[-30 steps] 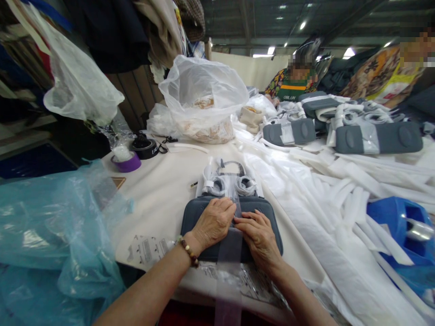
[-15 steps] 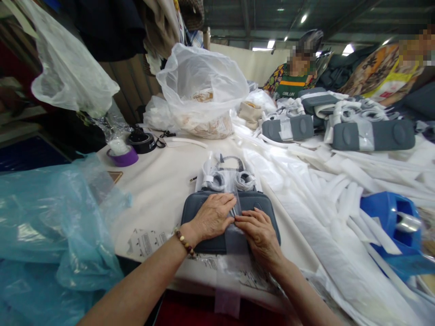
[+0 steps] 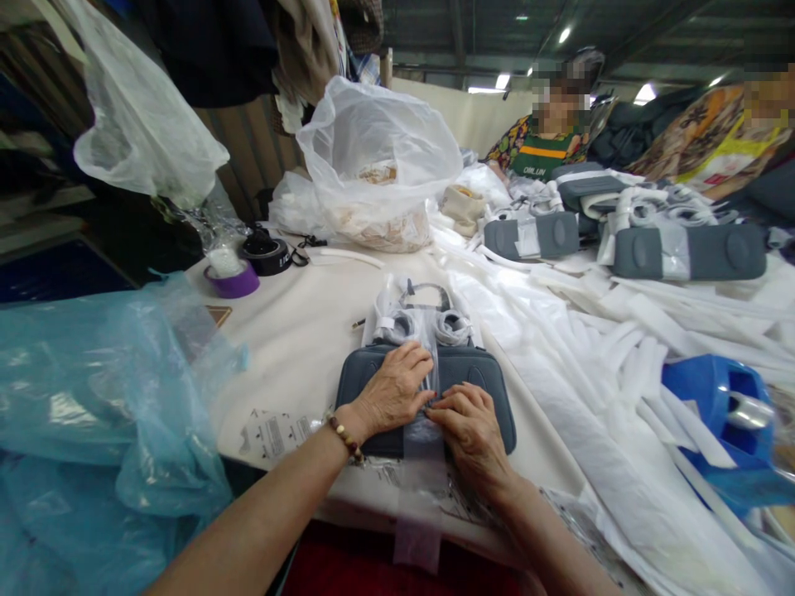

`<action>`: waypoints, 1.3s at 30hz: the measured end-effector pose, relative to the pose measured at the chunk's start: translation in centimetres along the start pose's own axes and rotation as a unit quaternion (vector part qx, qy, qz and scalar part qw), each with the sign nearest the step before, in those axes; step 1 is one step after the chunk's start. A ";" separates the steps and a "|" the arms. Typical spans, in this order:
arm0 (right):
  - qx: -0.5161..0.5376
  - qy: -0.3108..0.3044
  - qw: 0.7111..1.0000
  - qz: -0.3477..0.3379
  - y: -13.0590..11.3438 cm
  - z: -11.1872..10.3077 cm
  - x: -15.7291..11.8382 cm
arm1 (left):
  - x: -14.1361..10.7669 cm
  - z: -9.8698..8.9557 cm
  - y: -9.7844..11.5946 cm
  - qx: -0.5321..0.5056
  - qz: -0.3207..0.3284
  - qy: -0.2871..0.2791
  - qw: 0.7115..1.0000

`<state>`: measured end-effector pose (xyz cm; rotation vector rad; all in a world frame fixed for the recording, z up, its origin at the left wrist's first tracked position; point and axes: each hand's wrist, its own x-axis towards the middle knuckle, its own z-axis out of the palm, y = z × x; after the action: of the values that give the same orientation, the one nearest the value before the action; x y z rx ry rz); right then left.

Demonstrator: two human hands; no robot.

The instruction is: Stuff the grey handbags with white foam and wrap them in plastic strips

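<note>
Left hand [image 3: 394, 385], right hand [image 3: 469, 426] press clear plastic strip [image 3: 422, 476] onto dark-grey rectangular case [image 3: 360, 377]; fingers bent, grip unclear; strip likely needs smoothing.

Left grip [image 3: 395, 391] beside right grip [image 3: 473, 432], both palm-down

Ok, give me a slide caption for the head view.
Left hand and right hand on a clear strip over a grey case, blue bag at left.

You saw small bright lamps [image 3: 644, 93] up high | the roof [image 3: 419, 33] was dark | blue plastic [image 3: 68, 406] shone | your picture's edges looked stretched
</note>
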<state>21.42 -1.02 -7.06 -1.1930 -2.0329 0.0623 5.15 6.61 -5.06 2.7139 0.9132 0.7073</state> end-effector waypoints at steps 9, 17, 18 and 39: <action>0.039 -0.013 0.999 0.000 0.2 0.1 -0.2 | -0.1 0.8 0.2 0.011 0.000 0.024 1.000; 0.030 -0.026 0.999 -0.010 0.2 0.1 -0.2 | -0.2 -0.2 0.6 0.054 0.012 -0.036 0.998; 0.028 -0.028 0.999 -0.012 0.2 0.1 -0.2 | -0.2 -0.4 0.6 0.056 0.013 -0.045 0.997; -0.123 -0.032 0.986 -0.107 -5.2 -1.3 -8.3 | 0.0 -2.1 1.5 0.111 0.002 -0.184 0.977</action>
<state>20.75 -10.68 -8.96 -1.1228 -2.2638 -0.2653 4.92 5.53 -2.79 2.8957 0.9382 0.0932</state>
